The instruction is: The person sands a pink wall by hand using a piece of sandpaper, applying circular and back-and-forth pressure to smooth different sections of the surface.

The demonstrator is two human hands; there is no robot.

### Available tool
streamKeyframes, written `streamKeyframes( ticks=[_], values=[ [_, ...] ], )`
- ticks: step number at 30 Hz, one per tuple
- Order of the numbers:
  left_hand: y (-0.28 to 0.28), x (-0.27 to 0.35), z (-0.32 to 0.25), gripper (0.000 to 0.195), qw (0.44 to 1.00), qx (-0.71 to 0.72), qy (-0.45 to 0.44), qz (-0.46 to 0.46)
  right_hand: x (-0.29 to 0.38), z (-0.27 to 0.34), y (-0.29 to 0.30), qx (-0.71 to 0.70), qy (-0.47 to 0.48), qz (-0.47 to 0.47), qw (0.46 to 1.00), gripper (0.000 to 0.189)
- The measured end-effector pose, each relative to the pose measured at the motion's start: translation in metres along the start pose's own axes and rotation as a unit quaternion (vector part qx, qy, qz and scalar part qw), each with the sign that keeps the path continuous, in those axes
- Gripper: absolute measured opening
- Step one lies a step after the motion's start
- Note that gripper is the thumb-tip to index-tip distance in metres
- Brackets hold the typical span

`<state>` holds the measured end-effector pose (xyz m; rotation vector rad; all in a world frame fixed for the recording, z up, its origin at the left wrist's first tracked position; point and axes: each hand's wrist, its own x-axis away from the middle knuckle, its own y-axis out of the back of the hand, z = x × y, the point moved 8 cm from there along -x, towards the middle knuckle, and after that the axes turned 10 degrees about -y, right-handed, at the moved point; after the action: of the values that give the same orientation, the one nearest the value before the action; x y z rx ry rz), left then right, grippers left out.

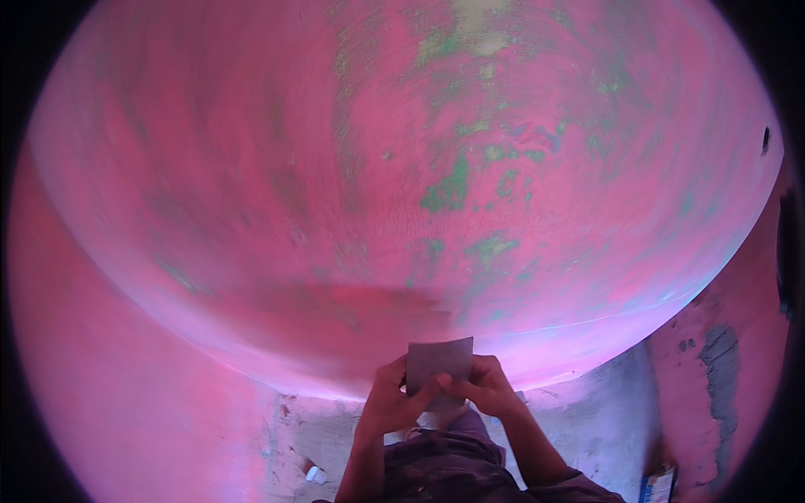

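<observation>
Before my body, both hands hold a small grey rectangular sheet (440, 368), which looks like sandpaper, though its grit cannot be made out. My left hand (393, 396) grips its left side, the thumb lying across the lower front. At the lower right edge my right hand (487, 386) holds it with the thumb near the other thumb. The fingers behind the sheet are mostly hidden. Beyond the hands a large wall (377, 207), pinkish and bent by the lens, fills the view, with green and yellowish worn patches on it. Whether the sheet touches the wall cannot be told.
Below lies a grey floor (578, 421) with a small white object (316, 475) left of my body. A blue and white box (658, 485) bearing writing is at the lower right. The pink wall at right (679, 377) has a grey patch. A dark object (787, 251) shows at the right rim.
</observation>
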<state>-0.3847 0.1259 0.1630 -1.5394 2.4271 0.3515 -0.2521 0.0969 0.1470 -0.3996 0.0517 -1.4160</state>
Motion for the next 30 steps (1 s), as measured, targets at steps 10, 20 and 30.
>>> streamKeyframes(
  ticks=[10,20,30],
  values=[
    [0.013,-0.036,-0.073,0.033,0.981,-0.041,-0.19,0.012,0.009,0.111,-0.007,0.385,0.332,-0.123,0.852,0.019],
    [0.022,-0.096,-0.194,0.047,0.55,-0.677,-0.468,-0.141,0.034,0.12,0.079,0.267,0.515,-0.622,0.526,0.038],
    [-0.019,-0.15,-0.187,0.054,0.505,-0.689,-0.514,-0.075,0.014,0.087,0.09,0.305,0.551,-0.598,0.495,0.047]
  ],
)
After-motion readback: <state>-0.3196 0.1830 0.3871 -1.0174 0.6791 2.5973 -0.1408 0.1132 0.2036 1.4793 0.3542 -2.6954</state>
